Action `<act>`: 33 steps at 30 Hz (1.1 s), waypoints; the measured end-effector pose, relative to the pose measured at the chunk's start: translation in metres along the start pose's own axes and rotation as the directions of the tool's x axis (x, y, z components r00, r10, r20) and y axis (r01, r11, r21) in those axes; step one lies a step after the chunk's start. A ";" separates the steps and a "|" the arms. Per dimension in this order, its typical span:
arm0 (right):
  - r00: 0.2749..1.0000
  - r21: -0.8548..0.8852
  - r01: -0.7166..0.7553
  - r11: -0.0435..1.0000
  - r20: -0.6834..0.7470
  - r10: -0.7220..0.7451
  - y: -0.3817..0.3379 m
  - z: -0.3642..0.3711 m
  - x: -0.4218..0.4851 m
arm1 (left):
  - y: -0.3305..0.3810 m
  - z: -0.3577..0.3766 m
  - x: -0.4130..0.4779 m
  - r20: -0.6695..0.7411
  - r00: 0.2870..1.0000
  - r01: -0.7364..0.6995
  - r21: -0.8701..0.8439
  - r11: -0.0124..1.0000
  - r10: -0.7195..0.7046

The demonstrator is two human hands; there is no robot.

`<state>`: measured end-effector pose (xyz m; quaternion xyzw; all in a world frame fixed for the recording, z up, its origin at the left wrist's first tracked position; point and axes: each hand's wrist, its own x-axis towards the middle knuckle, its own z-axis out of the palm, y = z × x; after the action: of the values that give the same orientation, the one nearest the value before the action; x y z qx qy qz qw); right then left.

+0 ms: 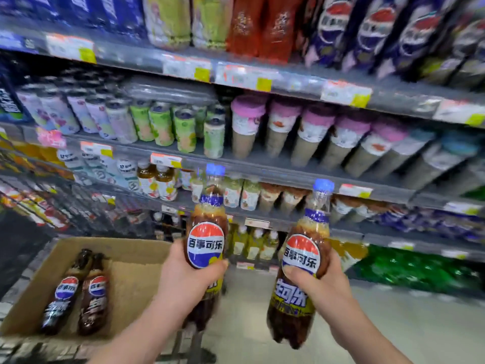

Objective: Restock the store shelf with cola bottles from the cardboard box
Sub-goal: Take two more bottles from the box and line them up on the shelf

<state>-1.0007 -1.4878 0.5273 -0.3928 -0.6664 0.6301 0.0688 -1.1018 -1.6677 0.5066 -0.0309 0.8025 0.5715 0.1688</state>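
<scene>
Before the shelf edge, the left hand (183, 274) grips one cola bottle (207, 232) and the right hand (322, 279) grips another (301, 258); two remain in the cardboard box (126, 258). Carrying both upright, one may slip and fall.

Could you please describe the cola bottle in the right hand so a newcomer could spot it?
Find the open brown cardboard box at lower left, then move right past the left hand and its blue-capped cola bottle. The right hand grips a matching dark plastic bottle, the rightmost one, held slightly lower.
</scene>
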 end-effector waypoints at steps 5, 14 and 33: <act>0.986 0.063 0.069 0.996 -0.155 -0.058 0.017 -0.145 -0.048 | 0.031 0.101 -0.082 0.170 0.983 -0.066 -0.002 0.998 0.066; 0.875 0.046 0.193 0.980 -0.460 -0.151 0.026 -0.347 -0.129 | 0.110 0.263 -0.202 0.465 0.849 -0.306 0.047 0.951 0.250; 0.669 0.097 0.296 0.950 -0.731 -0.134 -0.007 -0.641 -0.032 | 0.260 0.606 -0.226 0.704 0.607 -0.361 -0.169 0.917 0.369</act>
<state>-0.6066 -1.0030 0.6726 -0.5155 -0.5589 0.4803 0.4372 -0.8094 -1.0482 0.6357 0.3599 0.6561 0.5628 0.3510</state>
